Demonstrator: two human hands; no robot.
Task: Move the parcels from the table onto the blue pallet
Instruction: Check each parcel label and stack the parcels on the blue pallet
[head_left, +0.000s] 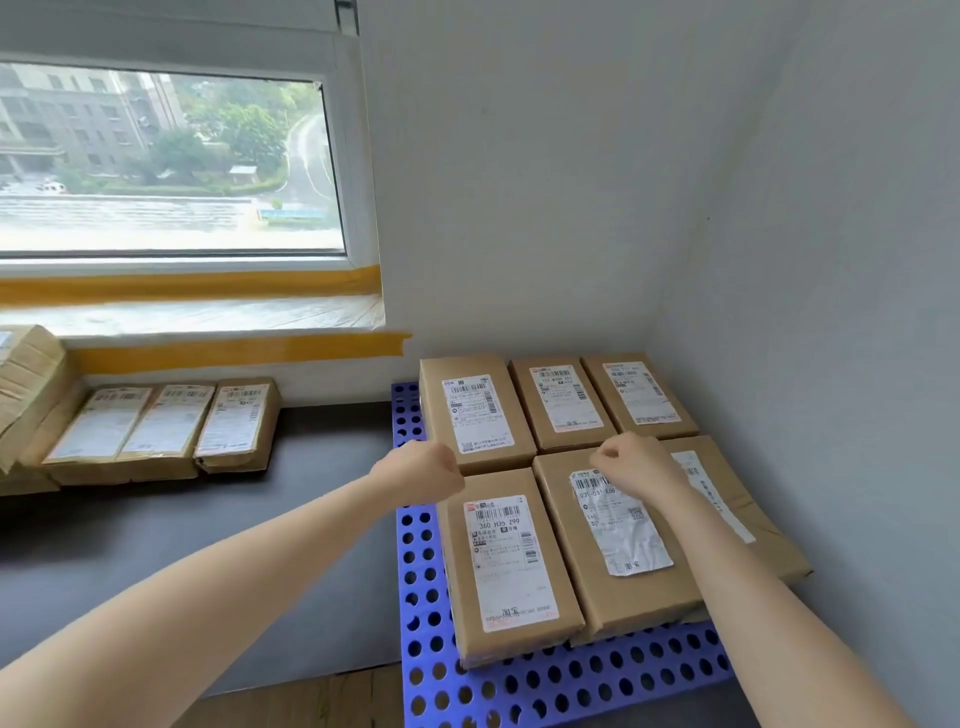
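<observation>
From the head view, both arms reach over the blue pallet (519, 691), where six parcels lie flat (labels up). The left hand (423, 467) hovers with fingers curled, holding nothing; the right hand (636, 465) is likewise curled above the front-right parcel (623, 587). More parcels (156, 431) line the table's (208, 545) far edge.

Landmark: pallet (545, 686), in the corner right of the table (208, 519). On the pallet, six parcels: back row of three (556, 400) against the wall, front row of three (613, 540) nearer its front edge. Left of the pallet, on the table, a row of parcels (156, 431) lies against the wall below the window (166, 161).
</observation>
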